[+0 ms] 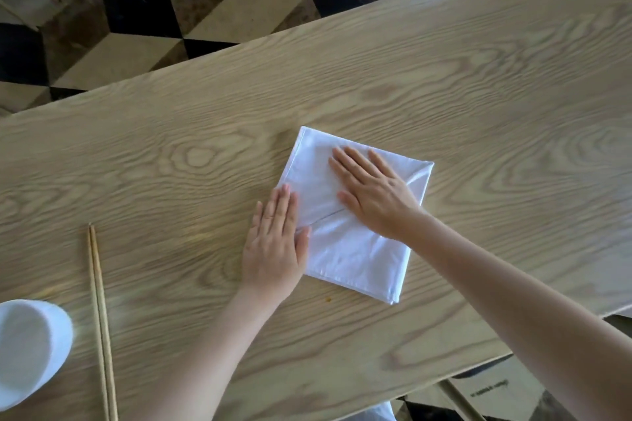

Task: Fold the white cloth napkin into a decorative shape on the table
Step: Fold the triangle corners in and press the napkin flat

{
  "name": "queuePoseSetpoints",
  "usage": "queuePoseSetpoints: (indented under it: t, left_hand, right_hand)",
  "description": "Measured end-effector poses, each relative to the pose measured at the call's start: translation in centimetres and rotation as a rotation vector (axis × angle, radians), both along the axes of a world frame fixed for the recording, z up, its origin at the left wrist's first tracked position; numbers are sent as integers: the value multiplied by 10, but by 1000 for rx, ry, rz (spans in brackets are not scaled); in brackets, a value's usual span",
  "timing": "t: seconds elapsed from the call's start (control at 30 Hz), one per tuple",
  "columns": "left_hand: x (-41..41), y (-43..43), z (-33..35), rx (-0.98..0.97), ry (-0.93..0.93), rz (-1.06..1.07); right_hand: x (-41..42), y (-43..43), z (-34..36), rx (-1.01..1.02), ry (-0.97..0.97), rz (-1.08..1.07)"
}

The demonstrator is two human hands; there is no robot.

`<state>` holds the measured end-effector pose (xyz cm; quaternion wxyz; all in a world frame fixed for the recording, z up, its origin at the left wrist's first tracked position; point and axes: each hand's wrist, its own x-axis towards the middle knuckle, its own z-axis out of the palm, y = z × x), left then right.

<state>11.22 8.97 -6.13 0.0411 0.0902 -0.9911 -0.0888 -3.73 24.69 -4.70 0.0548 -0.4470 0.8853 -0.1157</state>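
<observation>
In the head view, the white napkin (355, 249) lay folded into a rough rectangle on the wooden surface (478, 96), a little right of the middle, with its long axis running from the far corner down toward the near right corner, tilted against the surface's edges. A folded flap crossed its upper half, and the flap's lower edge showed as a slanting line between the two hands. The right hand (372, 195) lay flat on top of the upper half, palm down, its fingers (349, 164) slightly spread and pointing toward the far left corner; it gripped nothing and only pressed. The left hand (273, 243) lay flat too, fingers (282, 205) held close together, mostly on the bare wood just beside the napkin's left edge, with the thumb side touching the cloth where the flap's edge met that side. So the cloth lay to the right of the left hand and directly under the right, and the right hand looked the nearer one for holding it down, while the left seemed placed to lift or smooth the left edge for the next fold. The shape looked only partly made. A pair of chopsticks (101, 318) lay well apart on the left, and a white cup (30, 349) stood at the near left corner. Below the surface's near right edge some dark lettering showed, too blurred to read.
</observation>
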Motion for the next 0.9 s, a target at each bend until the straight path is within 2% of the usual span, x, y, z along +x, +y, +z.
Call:
queuePoseSetpoints:
  t: [0.13, 0.27, 0.37, 0.47, 0.57, 0.63, 0.73, 0.8, 0.9]
  left_hand:
    - [6, -2, 2, -42, -37, -2]
    - [8, -6, 4, -54, -96, 3]
    - [-9, -3, 13, 20, -22, -13]
    - [-60, 8, 26, 99, 10, -154]
    - [-121, 34, 41, 275, -126, -304]
    - [-152, 53, 46, 328, -214, -362]
    - [-183, 68, 47, 266, -256, -411]
    - [-197, 71, 49, 249, -311, -453]
    - [-208, 66, 60, 347, -406, -525]
  right_hand:
    - [-13, 26, -1, 112, 7, -79]
    - [-34, 59, 7, 155, -13, -255]
    - [-33, 83, 19, 23, -112, -436]
    - [-14, 87, 37, -275, -189, -794]
    - [-3, 76, 44, -373, -508, -1087]
    - [-3, 67, 40, -360, -581, -1135]
    - [-12, 57, 35, -373, -629, -1190]
    - [-19, 55, 34, -439, -684, -1176]
    - [-20, 59, 44, -590, -739, -1105]
